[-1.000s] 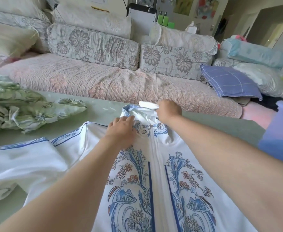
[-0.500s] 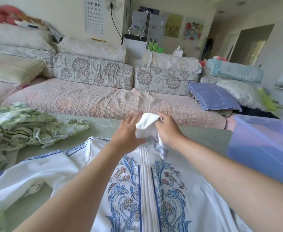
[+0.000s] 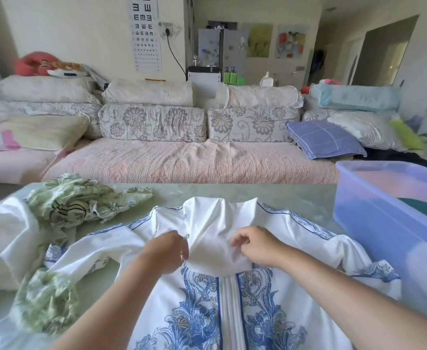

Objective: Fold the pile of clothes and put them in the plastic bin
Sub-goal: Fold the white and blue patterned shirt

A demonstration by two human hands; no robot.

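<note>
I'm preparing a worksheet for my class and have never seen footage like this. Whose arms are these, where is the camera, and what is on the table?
No machine here: a person wears a camera on the head, looking forward and down, so the arms are their own. The left hand and right hand both pinch the white flap at the neck of a white jacket with blue flowers, spread on the green table. Crumpled green clothes lie to the left; a plastic bin stands on the right. A sofa is behind.
</note>
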